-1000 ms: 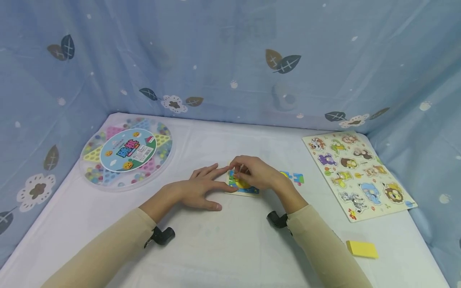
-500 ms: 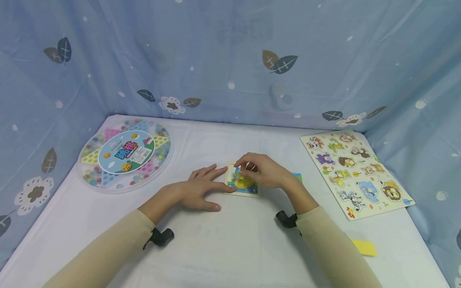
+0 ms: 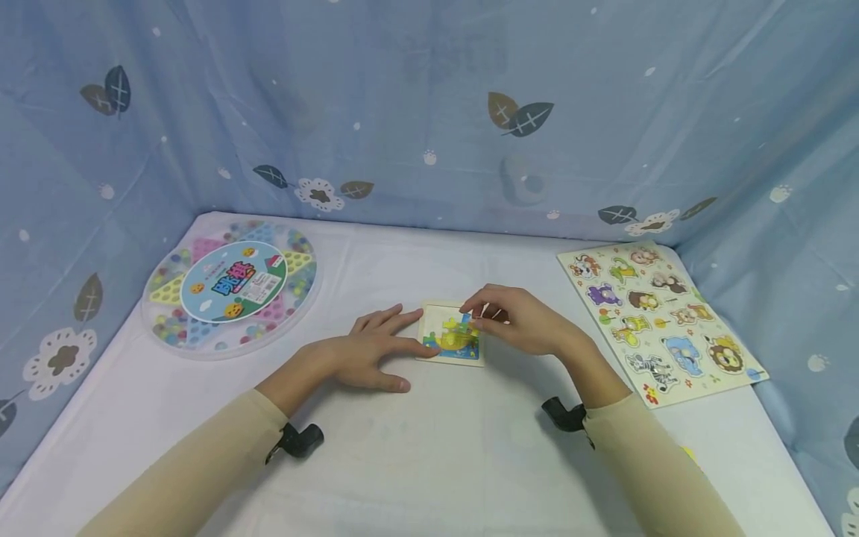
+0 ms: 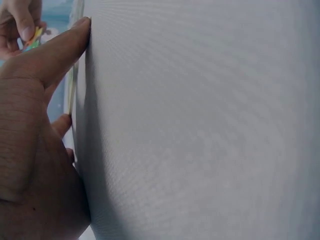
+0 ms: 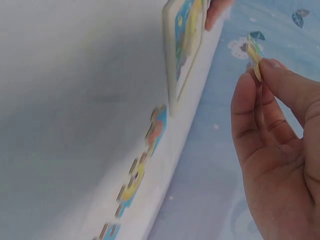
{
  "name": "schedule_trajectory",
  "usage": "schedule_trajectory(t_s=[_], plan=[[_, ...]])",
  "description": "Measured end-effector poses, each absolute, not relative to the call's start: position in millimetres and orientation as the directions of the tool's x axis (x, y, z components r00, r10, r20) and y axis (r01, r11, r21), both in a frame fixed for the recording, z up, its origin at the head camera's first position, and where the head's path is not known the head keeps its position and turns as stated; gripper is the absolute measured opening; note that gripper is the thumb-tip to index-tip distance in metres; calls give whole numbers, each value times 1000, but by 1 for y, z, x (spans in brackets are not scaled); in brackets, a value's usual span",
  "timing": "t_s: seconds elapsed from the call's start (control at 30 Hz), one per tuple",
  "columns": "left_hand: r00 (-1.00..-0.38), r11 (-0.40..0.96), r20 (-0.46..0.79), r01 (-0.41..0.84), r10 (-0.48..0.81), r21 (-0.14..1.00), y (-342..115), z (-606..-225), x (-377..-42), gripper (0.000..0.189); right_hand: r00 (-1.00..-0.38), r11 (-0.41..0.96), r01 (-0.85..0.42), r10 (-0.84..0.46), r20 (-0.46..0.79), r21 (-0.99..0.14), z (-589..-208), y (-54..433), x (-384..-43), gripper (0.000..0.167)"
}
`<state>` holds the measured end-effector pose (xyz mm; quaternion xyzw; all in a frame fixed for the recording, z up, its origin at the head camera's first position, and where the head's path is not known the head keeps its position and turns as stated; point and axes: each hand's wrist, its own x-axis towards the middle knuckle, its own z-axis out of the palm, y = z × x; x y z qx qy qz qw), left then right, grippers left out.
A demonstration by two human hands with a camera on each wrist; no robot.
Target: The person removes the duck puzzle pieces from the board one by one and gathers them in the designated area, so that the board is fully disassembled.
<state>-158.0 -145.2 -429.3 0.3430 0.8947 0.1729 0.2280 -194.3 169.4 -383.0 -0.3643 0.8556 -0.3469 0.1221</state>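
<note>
A small wooden jigsaw puzzle board (image 3: 432, 316) lies mid-table, a yellow and blue picture in its lower part and bare wood at upper left. My left hand (image 3: 376, 354) rests flat with fingers spread, fingertips at the board's left edge. Thumb and fingers of my right hand (image 3: 520, 321) pinch a jigsaw piece (image 5: 255, 57), held up over the board's right side. Edge-on in the right wrist view, the piece shows yellow and green. Loose jigsaw pieces (image 5: 131, 185) lie in a row beside the board; my right hand and forearm hide them in the head view.
A round clear Chinese checkers box (image 3: 231, 287) with coloured beads stands at back left. On the right lies an animal puzzle board (image 3: 661, 321). A yellow block (image 3: 689, 452) is mostly hidden by my right sleeve. Blue patterned cloth (image 3: 403, 112) walls the table.
My right hand has moved right across the board with a jigsaw piece, baring wood at the board's upper left. My left hand has stayed in place. My right forearm now covers the loose pieces.
</note>
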Motion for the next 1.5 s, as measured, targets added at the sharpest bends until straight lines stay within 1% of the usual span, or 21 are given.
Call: schedule_trajectory(t_s=[0.3, 0.53, 0.67, 0.77, 1.0, 1.23, 1.33, 1.5], plan=[[-661, 704, -282, 548, 696, 452, -146, -432, -159, 63, -699, 486, -530, -714, 34, -695, -385, 189, -192, 26], [-656, 697, -277, 550, 702, 460, -146, -433, -159, 63, -720, 518, -470, -693, -29, -714, -386, 199, -188, 26], [-654, 694, -278, 548, 703, 467, -145, -432, -159, 63, -725, 538, -460, -687, -50, -707, -389, 204, -185, 25], [-654, 689, -268, 555, 708, 467, -146, -431, -159, 62, -722, 545, -465, -689, -57, -698, -392, 208, -185, 24], [-650, 675, -255, 553, 716, 488, -146, -428, -157, 63, -717, 561, -426, -688, -112, -710, -396, 212, -186, 24], [-652, 681, -255, 562, 714, 469, -147, -430, -158, 63, -699, 564, -403, -698, -155, -721, -403, 215, -189, 22], [-655, 684, -256, 561, 711, 466, -147, -431, -158, 63, -698, 567, -406, -699, -158, -717, -406, 216, -190, 21], [-658, 689, -260, 555, 707, 466, -148, -432, -158, 63, -693, 553, -438, -710, -126, -709, -412, 217, -191, 20]])
